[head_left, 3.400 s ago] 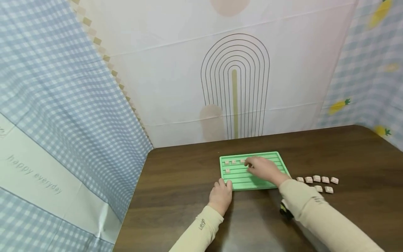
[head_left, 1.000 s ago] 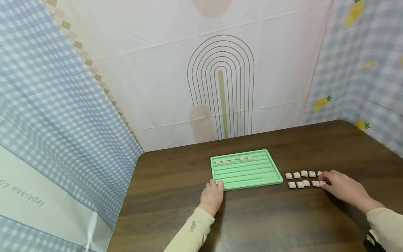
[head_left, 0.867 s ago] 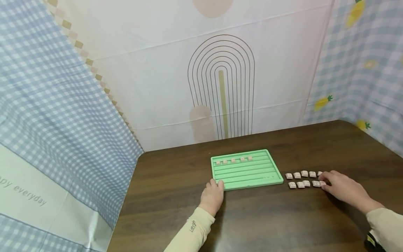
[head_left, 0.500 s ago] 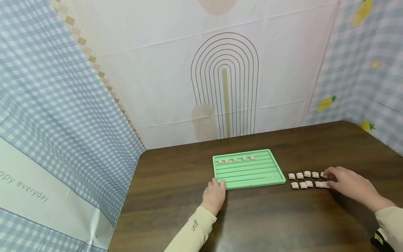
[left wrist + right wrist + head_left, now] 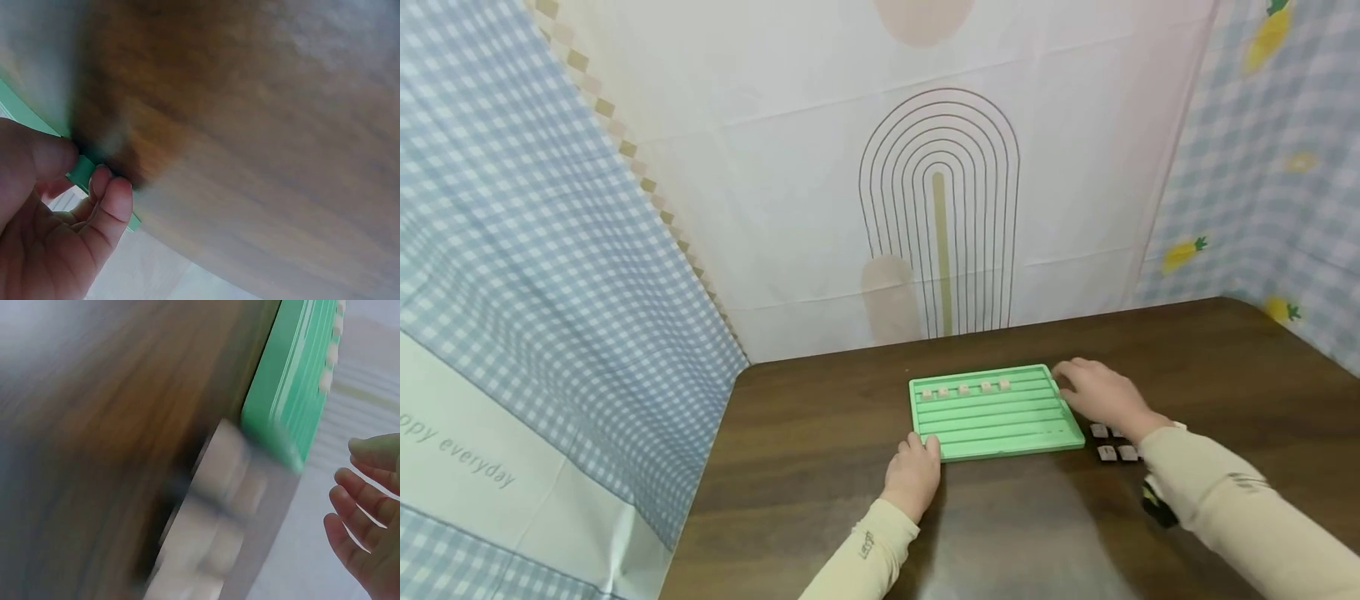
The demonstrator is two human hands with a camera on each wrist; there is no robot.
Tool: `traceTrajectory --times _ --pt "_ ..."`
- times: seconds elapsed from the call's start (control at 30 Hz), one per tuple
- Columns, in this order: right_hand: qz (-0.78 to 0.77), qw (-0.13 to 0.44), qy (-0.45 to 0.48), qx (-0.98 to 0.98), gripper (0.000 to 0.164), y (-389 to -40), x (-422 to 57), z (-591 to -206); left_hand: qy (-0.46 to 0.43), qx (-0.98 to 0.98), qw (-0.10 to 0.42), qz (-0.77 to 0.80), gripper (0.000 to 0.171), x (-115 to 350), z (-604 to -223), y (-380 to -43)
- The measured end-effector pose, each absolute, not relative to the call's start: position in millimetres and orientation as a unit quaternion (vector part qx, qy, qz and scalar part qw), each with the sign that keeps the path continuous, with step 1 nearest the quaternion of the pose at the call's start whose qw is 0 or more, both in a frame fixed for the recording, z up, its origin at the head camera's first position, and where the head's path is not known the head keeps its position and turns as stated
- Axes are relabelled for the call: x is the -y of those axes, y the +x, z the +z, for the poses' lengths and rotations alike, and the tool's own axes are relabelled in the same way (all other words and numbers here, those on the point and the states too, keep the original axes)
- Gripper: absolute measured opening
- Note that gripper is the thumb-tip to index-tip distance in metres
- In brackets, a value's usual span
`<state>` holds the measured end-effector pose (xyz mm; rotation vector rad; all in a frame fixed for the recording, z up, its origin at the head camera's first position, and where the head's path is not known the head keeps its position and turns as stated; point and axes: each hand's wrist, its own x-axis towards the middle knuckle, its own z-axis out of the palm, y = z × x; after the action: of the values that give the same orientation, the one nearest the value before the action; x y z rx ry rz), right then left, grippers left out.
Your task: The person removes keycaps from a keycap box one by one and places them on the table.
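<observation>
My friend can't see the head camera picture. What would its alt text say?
A person's left hand grips the near left corner of a green tray while the right hand hovers by its far right corner. Five small pale tiles sit along the tray's far side; more tiles lie on the dark table, partly hidden by the right sleeve.

The head camera looks forward and down from above the table. Both wrist cameras sit much nearer, their views steeply tilted. All three share the green tray; head and right wrist also share the pale keycaps.
</observation>
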<state>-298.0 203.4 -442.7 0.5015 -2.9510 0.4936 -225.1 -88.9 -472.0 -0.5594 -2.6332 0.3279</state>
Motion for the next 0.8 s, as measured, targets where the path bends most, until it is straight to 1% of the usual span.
traceTrajectory --times 0.1,0.2,0.37,0.47,0.6,0.8 --pt "0.174 0.041 0.169 0.969 0.028 -311 -179 -448 -0.197 0.952 0.203 0.117 0.019 91 -472 -225" --pt "0.180 0.035 0.166 0.969 0.028 -322 -162 -452 -0.198 0.956 0.188 0.106 0.016 90 -471 -225" --pt "0.180 0.022 0.167 0.969 0.028 -333 -145 -458 -0.197 0.965 0.145 0.090 0.010 88 -472 -227" --pt "0.175 0.016 0.167 0.970 0.027 -336 -140 -462 -0.193 0.968 0.131 0.093 0.010 87 -473 -227" --pt "0.166 0.023 0.163 0.972 0.024 -341 -134 -467 -0.189 0.968 0.138 0.095 0.010 88 -473 -229" --pt "0.151 0.038 0.159 0.975 0.021 -341 -132 -469 -0.190 0.963 0.150 0.119 0.014 87 -477 -231"
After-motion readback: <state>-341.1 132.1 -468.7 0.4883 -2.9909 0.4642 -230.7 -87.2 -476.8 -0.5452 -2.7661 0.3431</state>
